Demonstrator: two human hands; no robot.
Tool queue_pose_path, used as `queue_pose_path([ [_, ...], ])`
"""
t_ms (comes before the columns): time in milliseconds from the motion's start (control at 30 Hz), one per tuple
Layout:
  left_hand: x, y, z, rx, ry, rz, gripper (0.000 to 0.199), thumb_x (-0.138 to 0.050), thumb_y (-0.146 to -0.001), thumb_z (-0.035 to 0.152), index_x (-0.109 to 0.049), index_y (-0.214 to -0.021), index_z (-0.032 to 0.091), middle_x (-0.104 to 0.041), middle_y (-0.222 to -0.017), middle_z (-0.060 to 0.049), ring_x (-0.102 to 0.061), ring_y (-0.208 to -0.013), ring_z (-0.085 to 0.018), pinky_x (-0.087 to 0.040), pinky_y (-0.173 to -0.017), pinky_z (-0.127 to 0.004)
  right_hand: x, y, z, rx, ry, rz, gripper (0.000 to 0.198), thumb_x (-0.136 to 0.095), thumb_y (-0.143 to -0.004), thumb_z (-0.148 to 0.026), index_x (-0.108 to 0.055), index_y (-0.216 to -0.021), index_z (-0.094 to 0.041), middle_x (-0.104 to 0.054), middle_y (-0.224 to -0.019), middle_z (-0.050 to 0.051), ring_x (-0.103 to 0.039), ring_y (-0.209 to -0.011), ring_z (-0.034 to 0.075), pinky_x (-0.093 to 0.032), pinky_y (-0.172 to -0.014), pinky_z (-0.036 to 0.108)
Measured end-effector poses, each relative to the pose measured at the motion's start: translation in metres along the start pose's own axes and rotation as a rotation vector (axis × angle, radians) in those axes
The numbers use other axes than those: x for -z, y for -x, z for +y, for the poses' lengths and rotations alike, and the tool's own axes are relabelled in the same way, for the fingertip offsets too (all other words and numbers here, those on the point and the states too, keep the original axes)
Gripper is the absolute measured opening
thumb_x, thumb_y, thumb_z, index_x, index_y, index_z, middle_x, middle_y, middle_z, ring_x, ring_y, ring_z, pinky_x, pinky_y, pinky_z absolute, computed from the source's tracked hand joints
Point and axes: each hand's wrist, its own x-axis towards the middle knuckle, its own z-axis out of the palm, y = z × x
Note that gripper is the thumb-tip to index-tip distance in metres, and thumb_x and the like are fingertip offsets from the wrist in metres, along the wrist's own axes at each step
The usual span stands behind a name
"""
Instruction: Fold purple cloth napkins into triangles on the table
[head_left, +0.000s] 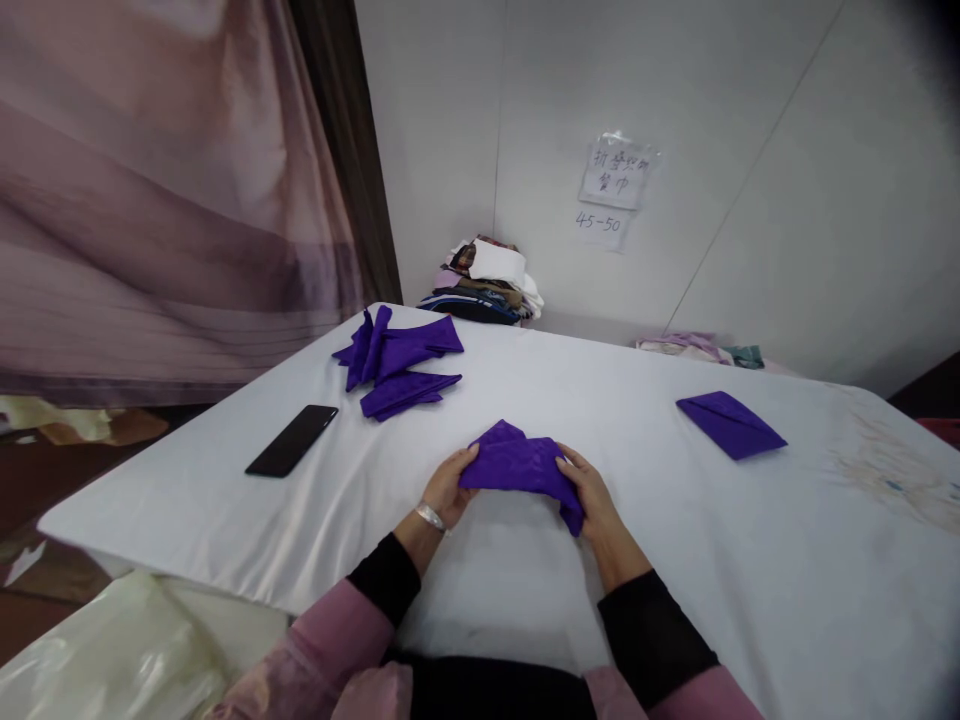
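Note:
Between my two hands is a partly folded purple cloth napkin [517, 463], raised a little off the white tablecloth or lying just on it; I cannot tell which. My left hand [450, 488] pinches its left end, thumb on top, and a silver bracelet circles that wrist. On the other end, my right hand [589, 490] grips with the thumb over the fabric, and a corner droops below it. Part of the fingers of both hands is hidden behind the cloth. To the right lies a flat, neatly folded purple napkin [731, 425].
A heap of purple napkins [405, 350] lies at the table's far left, with a black phone [292, 441] nearer. The table [675, 560] has a white cover. Piled clothes [484, 280] sit against the wall behind. A pale plastic bag [112, 650] is at lower left.

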Motion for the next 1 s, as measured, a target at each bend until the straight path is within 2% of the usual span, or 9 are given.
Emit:
queue_pose_path([
  [133,-0.002,0.012,0.032,-0.186,-0.058,-0.057,0.025,-0.072,-0.066,0.036,-0.058,-0.070,0.015,-0.059,-0.061,0.002,-0.053,-0.054,-0.009,-0.042,-0.053,-0.020,-0.005,0.006,0.005,-0.023,0.025,-0.153,0.061,-0.075,-0.065,-0.027,-0.053,-0.122,-0.021,-0.070,-0.093,0.004,-0.066,-0.076,0.019,-0.051,-0.072,0.031],
  [233,-0.012,0.017,0.049,-0.346,-0.165,-0.106,0.028,-0.070,-0.069,0.041,-0.058,-0.067,0.016,-0.059,-0.061,0.003,-0.054,-0.057,-0.009,-0.043,-0.057,-0.021,-0.008,0.008,0.011,-0.042,0.081,-0.245,0.059,-0.074,-0.065,-0.030,-0.055,-0.120,-0.022,-0.070,-0.096,0.004,-0.066,-0.077,0.019,-0.051,-0.075,0.034],
  [333,-0.020,0.009,0.054,-0.364,-0.322,-0.276,0.039,-0.049,-0.082,0.054,-0.064,-0.094,0.020,-0.066,-0.098,-0.005,-0.061,-0.087,-0.017,-0.047,-0.075,-0.029,-0.005,0.003,0.017,0.026,0.229,-0.131,0.046,-0.069,-0.070,-0.037,-0.061,-0.113,-0.023,-0.069,-0.100,0.003,-0.064,-0.087,0.020,-0.047,-0.086,0.037],
  [433,-0.019,-0.007,0.043,-0.342,-0.492,-0.343,0.049,-0.032,-0.088,0.056,-0.054,-0.120,0.026,-0.049,-0.132,-0.006,-0.050,-0.114,-0.022,-0.043,-0.090,-0.037,0.002,-0.003,0.021,0.153,0.315,0.013,0.040,-0.065,-0.074,-0.041,-0.062,-0.110,-0.025,-0.062,-0.115,0.003,-0.053,-0.111,0.022,-0.034,-0.101,0.039],
  [567,-0.001,-0.023,0.017,-0.557,-0.891,-0.095,0.040,-0.050,-0.082,0.042,-0.057,-0.116,0.021,-0.051,-0.130,-0.009,-0.046,-0.119,-0.023,-0.034,-0.101,-0.041,0.007,-0.006,0.023,0.268,0.335,0.099,0.055,-0.073,-0.066,-0.034,-0.057,-0.118,-0.026,-0.051,-0.130,0.002,-0.040,-0.125,0.022,-0.024,-0.108,0.040],
  [667,0.015,-0.023,-0.003,-0.717,-1.116,-0.002,0.032,-0.054,-0.080,0.036,-0.062,-0.107,0.019,-0.057,-0.121,-0.009,-0.049,-0.115,-0.022,-0.035,-0.101,-0.039,0.008,-0.006,0.025,0.250,0.331,0.088,0.073,-0.075,-0.063,-0.029,-0.046,-0.129,-0.027,-0.044,-0.136,0.002,-0.040,-0.125,0.022,-0.029,-0.106,0.039],
  [800,0.023,-0.010,-0.025,-0.736,-1.251,-0.061,0.029,-0.052,-0.082,0.034,-0.061,-0.106,0.020,-0.061,-0.113,-0.008,-0.053,-0.108,-0.021,-0.041,-0.095,-0.039,0.011,-0.007,0.025,0.254,0.332,0.110,0.085,-0.077,-0.060,-0.026,-0.037,-0.135,-0.026,-0.042,-0.138,0.005,-0.042,-0.123,0.024,-0.034,-0.103,0.037],
  [900,0.020,0.001,-0.039,-0.762,-1.384,-0.164,0.032,-0.058,-0.079,0.028,-0.060,-0.109,0.017,-0.059,-0.116,-0.010,-0.052,-0.108,-0.023,-0.040,-0.094,-0.040,0.015,-0.009,0.021,0.321,0.421,0.159,0.082,-0.077,-0.059,-0.027,-0.041,-0.133,-0.025,-0.044,-0.137,0.005,-0.042,-0.123,0.024,-0.033,-0.103,0.037],
  [1000,0.016,0.008,-0.046,-0.796,-1.538,-0.237,0.034,-0.063,-0.075,0.026,-0.061,-0.108,0.018,-0.059,-0.115,-0.009,-0.051,-0.106,-0.025,-0.040,-0.091,-0.042,0.018,-0.011,0.018,0.358,0.454,0.126,0.072,-0.071,-0.065,-0.031,-0.043,-0.131,-0.024,-0.057,-0.123,0.006,-0.053,-0.110,0.023,-0.039,-0.097,0.040],
])
